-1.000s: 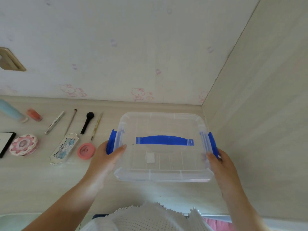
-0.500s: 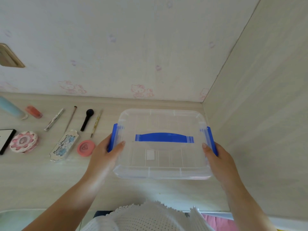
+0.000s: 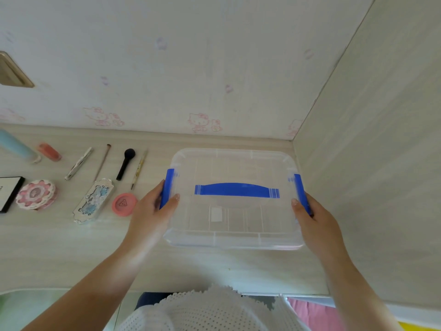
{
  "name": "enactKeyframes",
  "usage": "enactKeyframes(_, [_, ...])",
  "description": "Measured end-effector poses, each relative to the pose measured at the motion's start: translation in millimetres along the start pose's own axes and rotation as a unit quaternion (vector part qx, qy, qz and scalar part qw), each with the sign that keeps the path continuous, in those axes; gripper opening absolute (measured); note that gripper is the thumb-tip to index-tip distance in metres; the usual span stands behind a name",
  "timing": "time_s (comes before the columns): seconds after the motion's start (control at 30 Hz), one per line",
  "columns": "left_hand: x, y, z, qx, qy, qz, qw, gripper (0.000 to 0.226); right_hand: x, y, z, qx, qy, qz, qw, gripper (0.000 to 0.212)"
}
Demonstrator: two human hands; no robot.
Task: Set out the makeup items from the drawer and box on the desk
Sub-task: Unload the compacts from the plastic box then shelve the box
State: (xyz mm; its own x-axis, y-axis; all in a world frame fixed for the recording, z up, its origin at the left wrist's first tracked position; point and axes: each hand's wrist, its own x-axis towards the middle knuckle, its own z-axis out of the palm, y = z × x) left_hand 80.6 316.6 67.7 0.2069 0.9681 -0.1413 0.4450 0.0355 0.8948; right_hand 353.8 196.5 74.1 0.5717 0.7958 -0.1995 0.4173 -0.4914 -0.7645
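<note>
Both hands, left hand point(image 3: 152, 211) and right hand point(image 3: 315, 218), stay clamped on the clear storage box's point(image 3: 235, 218) blue latches, which have just snapped closed, suggesting it's emptied.

Bright, soft, even daylight, no harsh glare. Faint sheen along the near rim of the clear plastic box with blue clips point(image 3: 235, 240). Barely any shadow on the pale wood-grain desk point(image 3: 59, 249). Strong wide-angle bending at the edges, walls leaning outward. Slightly soft and hazy throughout, the white knitted top point(image 3: 202, 309) blurred nearest.
</note>
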Motion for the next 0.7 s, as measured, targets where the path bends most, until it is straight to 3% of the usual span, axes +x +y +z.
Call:
enactKeyframes(0.03, [-0.5, -0.3, -0.1, -0.024, -0.005, -0.006, 1.000, 0.020, 0.8, 1.9, 0.7, 0.025, -0.006, 0.005, 1.000, 0.014])
enactKeyframes(0.1, [-2.8, -4.0, -2.2, -0.108, -0.030, -0.055, 0.992, 0.054, 0.0, 7.0, 0.0, 0.168, -0.047, 0.033, 0.984, 0.019])
enactKeyframes(0.17, [-7.5, -18.9, -5.3, -0.178, -0.066, -0.087, 0.978, 0.100, -4.4, 19.2, 0.9, 0.313, -0.110, 0.052, 0.942, 0.060])
enactKeyframes(0.23, [-17.1, -33.7, -7.8, -0.196, -0.103, -0.088, 0.971, 0.121, -14.1, 30.1, 4.2, 0.366, -0.162, 0.039, 0.916, 0.098])
enactKeyframes(0.33, [-32.2, -42.1, -8.1, -0.202, -0.151, -0.066, 0.965, 0.115, -29.4, 31.9, 12.9, 0.411, -0.192, 0.036, 0.890, 0.102])
enactKeyframes(0.47, [-36.7, -35.5, -9.9, -0.179, -0.181, -0.028, 0.967, 0.106, -37.1, 26.1, 18.2, 0.448, -0.168, 0.037, 0.877, 0.094])
enactKeyframes(0.6, [-23.6, -17.9, -24.2, -0.173, -0.173, 0.010, 0.969, 0.101, -36.4, 9.5, 12.4, 0.404, -0.146, -0.008, 0.903, 0.097])
enactKeyframes(0.7, [-7.1, -7.2, -42.9, -0.187, -0.151, 0.036, 0.970, 0.094, -34.0, -21.3, 7.1, 0.355, -0.139, -0.089, 0.920, 0.095])
